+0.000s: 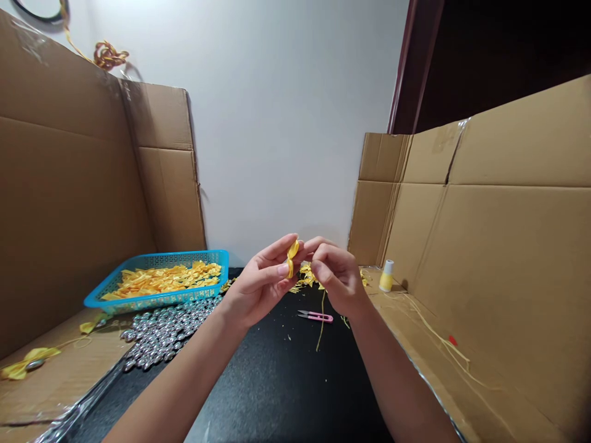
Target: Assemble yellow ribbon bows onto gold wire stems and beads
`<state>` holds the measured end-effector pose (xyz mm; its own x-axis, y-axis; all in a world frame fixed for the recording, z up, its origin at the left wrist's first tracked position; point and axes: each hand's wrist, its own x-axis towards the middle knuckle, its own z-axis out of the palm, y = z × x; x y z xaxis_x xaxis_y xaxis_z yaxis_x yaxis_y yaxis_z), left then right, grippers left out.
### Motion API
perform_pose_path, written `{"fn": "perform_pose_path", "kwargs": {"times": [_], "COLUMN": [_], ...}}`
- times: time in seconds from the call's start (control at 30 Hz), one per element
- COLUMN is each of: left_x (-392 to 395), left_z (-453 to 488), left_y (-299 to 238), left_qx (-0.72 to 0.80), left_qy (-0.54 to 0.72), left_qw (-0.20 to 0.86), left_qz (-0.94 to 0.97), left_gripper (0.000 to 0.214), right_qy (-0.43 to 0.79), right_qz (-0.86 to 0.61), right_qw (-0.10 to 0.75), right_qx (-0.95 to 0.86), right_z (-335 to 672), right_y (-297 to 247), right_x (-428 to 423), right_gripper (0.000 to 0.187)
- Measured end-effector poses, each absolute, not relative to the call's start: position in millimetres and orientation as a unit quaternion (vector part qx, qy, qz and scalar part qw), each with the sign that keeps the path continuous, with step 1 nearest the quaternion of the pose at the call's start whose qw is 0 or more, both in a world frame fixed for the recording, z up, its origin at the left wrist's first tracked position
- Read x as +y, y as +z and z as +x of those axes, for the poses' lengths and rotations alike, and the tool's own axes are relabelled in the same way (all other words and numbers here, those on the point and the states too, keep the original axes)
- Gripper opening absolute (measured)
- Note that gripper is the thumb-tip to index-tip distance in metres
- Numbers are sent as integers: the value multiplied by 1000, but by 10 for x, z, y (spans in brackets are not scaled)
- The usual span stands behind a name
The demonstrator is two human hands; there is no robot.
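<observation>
Between the thumb and fingers of my left hand (263, 283) is a small yellow fabric bow (292, 257), pinched upright at its middle. Close beside it on the right, my right hand (339, 271) has its fingers curled and pressed together. From under that hand a yellow thread (320, 326) hangs down over the black tabletop (286, 381). Pink thread snips (316, 316) lie on the table below the hands. Behind my fingers sits a pile of yellow bows (308, 275), partly hidden.
At the left, a blue basket (157, 303) holds many yellow fabric pieces. Silver beads (161, 332) are spread before it. A yellow thread spool (386, 275) stands at the right, near loose thread (434, 332). Cardboard walls (498, 246) rise on both sides.
</observation>
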<state>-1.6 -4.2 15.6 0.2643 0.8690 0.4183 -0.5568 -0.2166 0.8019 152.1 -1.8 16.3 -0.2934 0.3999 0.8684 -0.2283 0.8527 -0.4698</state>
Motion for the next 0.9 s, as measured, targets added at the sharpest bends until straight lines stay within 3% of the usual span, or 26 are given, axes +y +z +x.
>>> {"fn": "perform_pose_path", "kwargs": {"times": [0.43,0.63,0.9], "left_x": [-41,-67,-146], "left_z": [-2,-20,9], "left_y": [182,175,176], "left_qx": [113,144,202], "left_qy": [585,640,685], "left_qw": [603,463,280], "left_qz": [530,596,641], "left_gripper": [35,34,31], "right_qy": [282,291,161], "right_qz": [-60,-55,-159], "right_qw": [591,615,621], "right_qx": [-754,-731,-750], "right_z": [1536,1522,1513], "right_y": [161,172,216], "right_x": [7,-3,-139], "right_gripper": [23,22,22]}}
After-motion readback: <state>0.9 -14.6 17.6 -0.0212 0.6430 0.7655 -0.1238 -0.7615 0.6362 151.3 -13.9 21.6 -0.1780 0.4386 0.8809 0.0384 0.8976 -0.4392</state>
